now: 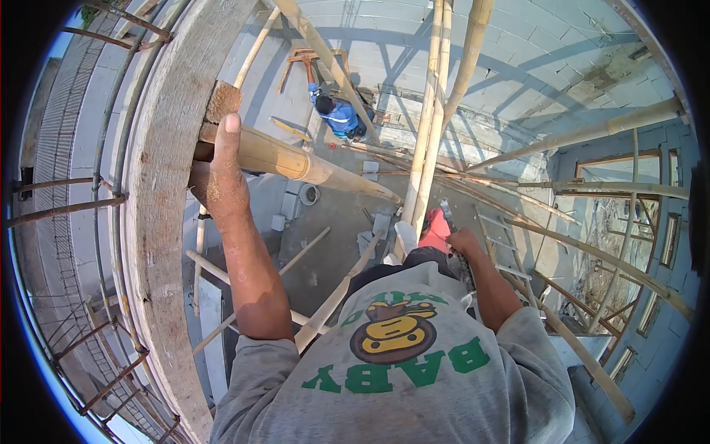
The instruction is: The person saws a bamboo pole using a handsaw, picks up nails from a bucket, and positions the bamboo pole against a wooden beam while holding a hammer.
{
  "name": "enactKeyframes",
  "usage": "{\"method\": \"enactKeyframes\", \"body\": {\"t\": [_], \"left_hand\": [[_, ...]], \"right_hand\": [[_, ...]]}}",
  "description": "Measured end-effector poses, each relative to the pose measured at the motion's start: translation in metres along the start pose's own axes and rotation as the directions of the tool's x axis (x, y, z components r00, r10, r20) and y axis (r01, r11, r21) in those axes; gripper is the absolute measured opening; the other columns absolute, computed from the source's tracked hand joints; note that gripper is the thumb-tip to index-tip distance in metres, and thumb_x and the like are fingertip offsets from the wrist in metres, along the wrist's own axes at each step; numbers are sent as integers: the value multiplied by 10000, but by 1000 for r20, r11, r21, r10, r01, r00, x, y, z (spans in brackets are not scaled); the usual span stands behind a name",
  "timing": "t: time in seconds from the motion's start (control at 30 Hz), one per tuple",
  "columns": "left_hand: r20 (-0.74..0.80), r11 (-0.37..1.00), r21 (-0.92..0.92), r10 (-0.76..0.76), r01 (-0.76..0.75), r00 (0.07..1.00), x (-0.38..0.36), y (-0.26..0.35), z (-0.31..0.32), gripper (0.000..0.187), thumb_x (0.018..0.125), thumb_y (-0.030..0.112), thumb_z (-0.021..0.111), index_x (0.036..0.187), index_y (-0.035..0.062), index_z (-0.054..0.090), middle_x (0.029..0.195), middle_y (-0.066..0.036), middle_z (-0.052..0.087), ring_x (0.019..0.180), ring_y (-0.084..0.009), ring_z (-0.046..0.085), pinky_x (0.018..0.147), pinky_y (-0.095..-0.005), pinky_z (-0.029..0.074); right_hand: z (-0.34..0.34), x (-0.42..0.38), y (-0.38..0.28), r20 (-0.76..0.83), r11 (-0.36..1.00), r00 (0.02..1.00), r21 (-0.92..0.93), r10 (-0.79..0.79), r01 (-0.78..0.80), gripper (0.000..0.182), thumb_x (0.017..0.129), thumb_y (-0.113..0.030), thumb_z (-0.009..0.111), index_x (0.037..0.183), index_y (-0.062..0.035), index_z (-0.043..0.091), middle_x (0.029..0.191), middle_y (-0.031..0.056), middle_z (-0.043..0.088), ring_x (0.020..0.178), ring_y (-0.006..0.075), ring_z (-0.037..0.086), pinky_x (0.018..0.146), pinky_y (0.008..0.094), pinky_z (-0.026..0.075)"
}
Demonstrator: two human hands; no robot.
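My left hand (pixel 225 174) is raised at the edge of a long wooden board (pixel 159 177). Its thumb lies across the upper end of a thick bamboo pole (pixel 296 159), and the fingers curl out of sight beneath, closed on the pole. A small rough wood block (pixel 223 102) sits just above the thumb tip. Down by my waist, my right hand (pixel 464 243) is closed beside a red-pink item (pixel 438 229) with a greyish tip. What its fingers hold is hidden. A dark, patterned strip (pixel 466 274) runs below that hand.
Bamboo poles (pixel 429 126) cross the space around me. Far below, a person in blue (pixel 339 117) works near a wooden frame (pixel 318 53). A bucket (pixel 310 194) and pale blocks (pixel 291 201) stand on the floor. Rebar (pixel 66 211) sticks out beyond the board.
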State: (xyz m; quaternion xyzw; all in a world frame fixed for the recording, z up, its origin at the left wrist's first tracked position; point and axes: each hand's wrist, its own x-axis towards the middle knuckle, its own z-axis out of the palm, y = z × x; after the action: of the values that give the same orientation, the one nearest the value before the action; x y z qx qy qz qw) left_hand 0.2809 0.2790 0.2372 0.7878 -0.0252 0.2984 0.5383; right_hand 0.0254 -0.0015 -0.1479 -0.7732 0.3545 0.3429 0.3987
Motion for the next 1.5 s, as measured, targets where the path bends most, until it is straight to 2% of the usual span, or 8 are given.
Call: {"method": "enactKeyframes", "body": {"t": [0.13,0.23,0.33,0.63,1.03,1.2,1.33,1.5], "left_hand": [[-10,999,30,-36,36,999,-1,-1,-1,712,672,371,839,1210,-6,566,1132,-155,599,1043,-260,576,977,-422,414],[-7,999,-9,-52,52,999,-1,0,2,706,669,364,843,1204,-6,569,1125,-158,600,1045,-262,581,975,-423,422],[5,1000,-11,-10,10,1000,-1,3,0,700,665,347,849,1197,-11,570,1116,-166,606,1045,-260,587,972,-421,428],[26,999,-17,-51,51,998,-1,0,3,708,678,315,847,1220,-28,547,1131,-178,612,1025,-256,606,962,-393,434],[-24,994,-42,-107,106,994,-6,-6,0,695,695,333,812,1225,-12,524,1139,-141,553,1058,-247,533,985,-395,377],[-30,985,-70,-158,155,987,-8,-15,-9,724,706,291,795,1273,-21,472,1173,-140,539,1084,-248,535,993,-398,389],[-224,996,-29,-86,82,971,-17,-43,-19,878,612,412,871,1268,-32,493,1207,-149,535,1084,-256,533,990,-404,396],[-266,994,-107,-48,20,963,-16,-45,-18,973,594,447,856,1326,-21,417,1275,-143,477,1140,-255,497,995,-412,396]], "right_hand": [[-7,7,1,28,998,999,-53,17,-16,237,650,-292,621,667,-83,732,709,121,705,747,266,701,734,372,544],[-19,-28,-22,38,990,999,-137,22,-16,265,651,-285,627,700,-46,730,713,136,703,745,274,702,738,375,543],[-13,-53,-26,81,999,995,0,50,-50,300,660,-278,630,748,-7,724,796,185,705,812,320,697,776,406,538],[25,-56,-21,-41,932,964,-269,-263,243,368,693,-288,640,853,38,697,935,310,641,921,463,617,821,483,506],[-25,-13,-104,107,851,928,-372,-357,371,385,713,-335,658,901,-2,697,935,284,652,905,437,633,807,475,515],[-77,46,-166,304,743,833,-380,-463,551,352,703,-260,593,942,-22,696,945,271,658,914,413,640,819,463,512],[-113,80,-210,387,649,728,-334,-566,683,315,693,-227,564,895,-22,691,903,272,654,886,403,641,803,470,502],[-131,113,-241,587,484,605,-372,-539,792,284,733,-234,528,874,-53,694,890,250,658,866,404,635,788,467,498]]}}
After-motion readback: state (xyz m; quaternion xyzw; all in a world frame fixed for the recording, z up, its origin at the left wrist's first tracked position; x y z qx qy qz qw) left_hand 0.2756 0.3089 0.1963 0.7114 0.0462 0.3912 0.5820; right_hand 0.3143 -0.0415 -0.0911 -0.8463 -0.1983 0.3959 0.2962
